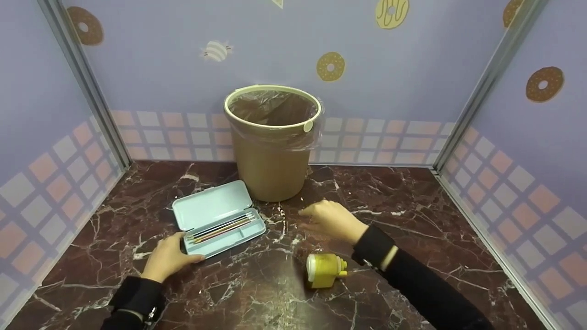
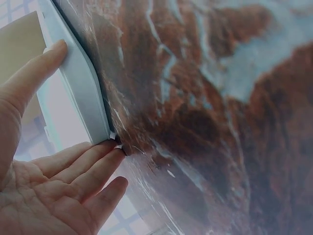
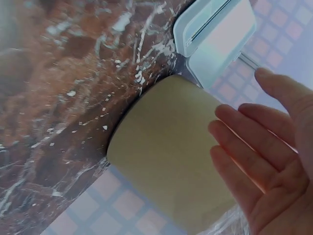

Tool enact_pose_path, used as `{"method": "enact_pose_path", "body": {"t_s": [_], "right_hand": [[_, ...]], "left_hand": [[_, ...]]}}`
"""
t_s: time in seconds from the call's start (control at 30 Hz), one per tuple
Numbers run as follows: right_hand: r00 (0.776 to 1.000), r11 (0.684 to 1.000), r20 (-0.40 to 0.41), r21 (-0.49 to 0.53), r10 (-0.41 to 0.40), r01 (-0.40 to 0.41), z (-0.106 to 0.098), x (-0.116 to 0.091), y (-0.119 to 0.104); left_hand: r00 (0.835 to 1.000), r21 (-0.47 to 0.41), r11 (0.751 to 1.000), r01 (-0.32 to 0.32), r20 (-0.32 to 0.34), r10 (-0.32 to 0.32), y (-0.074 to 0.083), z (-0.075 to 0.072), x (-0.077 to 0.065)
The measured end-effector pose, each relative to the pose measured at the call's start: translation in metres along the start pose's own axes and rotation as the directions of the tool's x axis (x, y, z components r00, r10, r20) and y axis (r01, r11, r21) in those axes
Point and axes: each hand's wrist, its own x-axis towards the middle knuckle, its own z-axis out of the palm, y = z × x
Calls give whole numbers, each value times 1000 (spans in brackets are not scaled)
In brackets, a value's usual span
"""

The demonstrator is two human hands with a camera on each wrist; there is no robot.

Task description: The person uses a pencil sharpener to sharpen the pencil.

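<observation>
A light blue pencil case (image 1: 212, 204) stands with its lid raised, tilted back toward the bin, and several pencils (image 1: 222, 229) lie inside. My left hand (image 1: 167, 256) is at its near left corner. The thumb (image 2: 41, 68) touches the front wall, while the nearly straight fingers (image 2: 85, 166) reach the left end. My right hand (image 1: 332, 221) hovers over the table to the right of the case, holding nothing, its fingers (image 3: 244, 142) loosely extended. A yellow device that looks like a desktop pencil sharpener (image 1: 323, 270) lies nearer to me, below that hand.
A tan trash bin (image 1: 273, 169) lined with a clear plastic bag (image 1: 316, 133) stands at the back, close to the case lid. Small pale scraps (image 3: 105, 127) are scattered on the dark marbled table (image 1: 257, 298) before it. Patterned walls (image 1: 390, 91) enclose the back and sides.
</observation>
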Motion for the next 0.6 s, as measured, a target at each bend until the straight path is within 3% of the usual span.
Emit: {"method": "enact_pose_path", "body": {"t_s": [0.3, 0.6], "right_hand": [[998, 996, 5, 70, -60, 59, 8, -54, -1], [998, 983, 43, 177, -52, 43, 16, -83, -1]], "left_hand": [[1000, -12, 1000, -12, -12, 11, 1, -1, 1], [1000, -15, 1000, -10, -19, 10, 0, 1, 1]]}}
